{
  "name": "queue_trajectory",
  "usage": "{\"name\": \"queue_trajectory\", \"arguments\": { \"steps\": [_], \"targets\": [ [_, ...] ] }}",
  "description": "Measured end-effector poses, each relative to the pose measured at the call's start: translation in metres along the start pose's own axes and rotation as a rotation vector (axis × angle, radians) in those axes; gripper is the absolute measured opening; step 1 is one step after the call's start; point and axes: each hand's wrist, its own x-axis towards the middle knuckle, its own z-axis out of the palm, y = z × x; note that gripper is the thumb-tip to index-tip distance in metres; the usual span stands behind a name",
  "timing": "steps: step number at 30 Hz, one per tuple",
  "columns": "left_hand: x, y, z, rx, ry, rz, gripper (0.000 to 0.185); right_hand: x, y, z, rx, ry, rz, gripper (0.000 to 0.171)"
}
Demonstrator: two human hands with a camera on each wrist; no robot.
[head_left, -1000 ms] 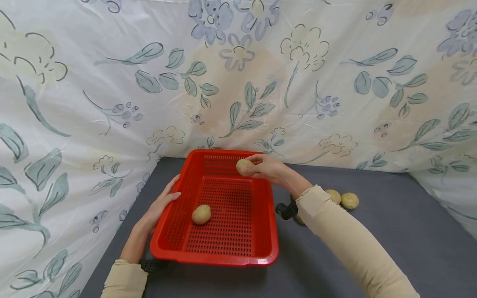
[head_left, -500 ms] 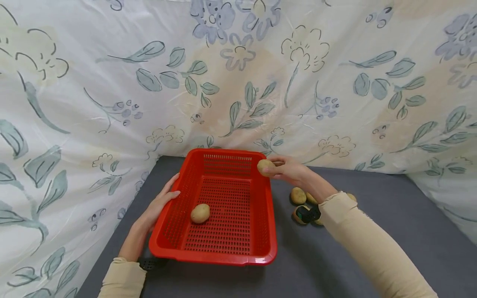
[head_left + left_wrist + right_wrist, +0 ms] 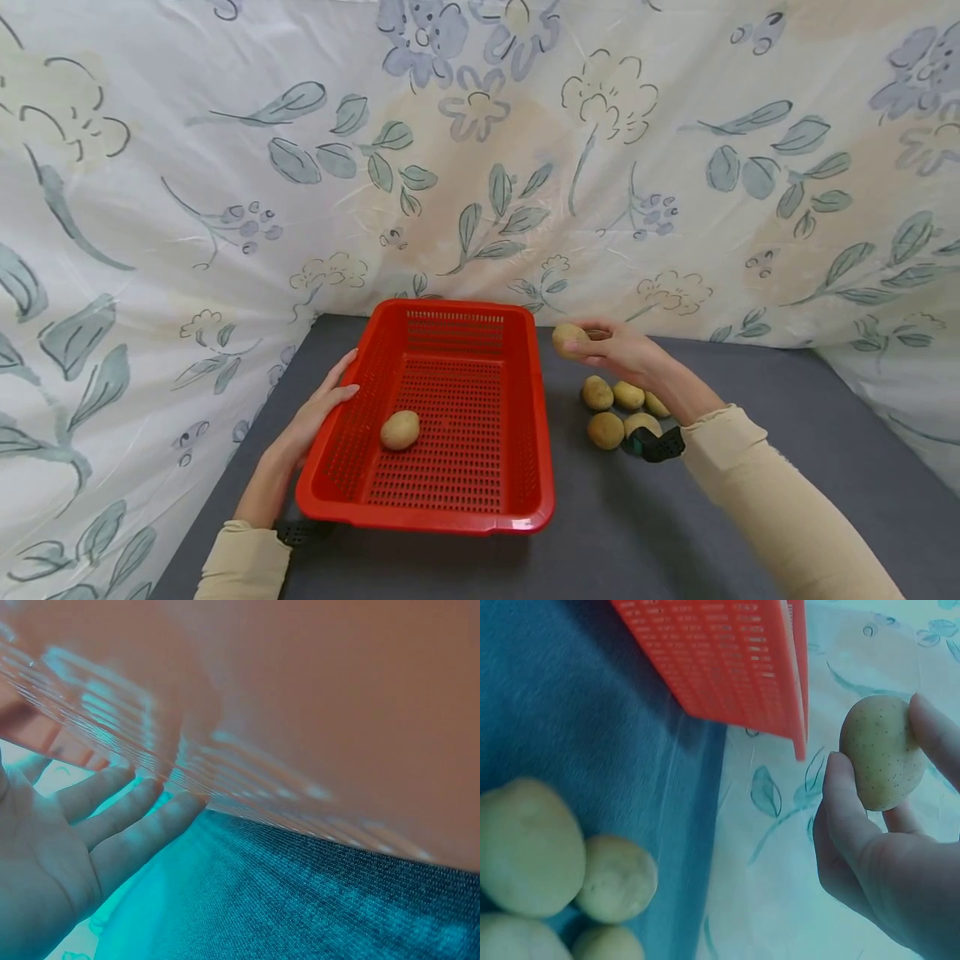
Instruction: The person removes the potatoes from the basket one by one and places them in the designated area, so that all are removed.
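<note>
My right hand (image 3: pixel 630 354) pinches a pale yellow potato (image 3: pixel 570 341) between thumb and fingertips, raised to the right of a red perforated plastic basket (image 3: pixel 542 417). The right wrist view shows the speckled skin of this potato (image 3: pixel 883 752), with the basket's outer wall (image 3: pixel 727 660) apart from it. One potato (image 3: pixel 400 430) lies inside the basket, left of centre. At the left wall, my left hand (image 3: pixel 318 417) touches the basket. In the left wrist view its fingers (image 3: pixel 142 840) reach out nearly straight, with tips against the basket's outside.
Several loose potatoes (image 3: pixel 606 431) lie grouped on the dark grey table (image 3: pixel 765 417), right of the basket and below my right forearm. Floral cloth (image 3: pixel 480 167) hangs behind and at both sides. A black wrist strap (image 3: pixel 660 444) partly covers the potato group.
My right hand has moved right with its potato, from over the basket's far right corner to outside it. More of the loose potatoes now show. The left hand stays put.
</note>
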Motion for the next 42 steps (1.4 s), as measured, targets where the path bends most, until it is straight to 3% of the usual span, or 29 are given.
{"name": "queue_trajectory", "arguments": {
  "steps": [15, 21, 34, 42],
  "targets": [
    [-0.001, 0.002, 0.001, -0.018, -0.025, 0.006, 0.062, -0.037, 0.025, -0.036, -0.058, 0.084, 0.053, 0.082],
    [0.000, 0.003, 0.001, -0.025, -0.028, 0.005, 0.063, -0.054, 0.039, -0.053, -0.067, 0.095, 0.059, 0.080],
    [-0.001, 0.002, 0.000, -0.033, -0.037, 0.006, 0.062, -0.080, 0.086, -0.079, -0.083, 0.119, 0.072, 0.081],
    [-0.001, 0.000, 0.000, -0.033, -0.040, 0.008, 0.062, -0.091, 0.112, -0.088, -0.101, 0.150, 0.160, 0.084]
  ]
}}
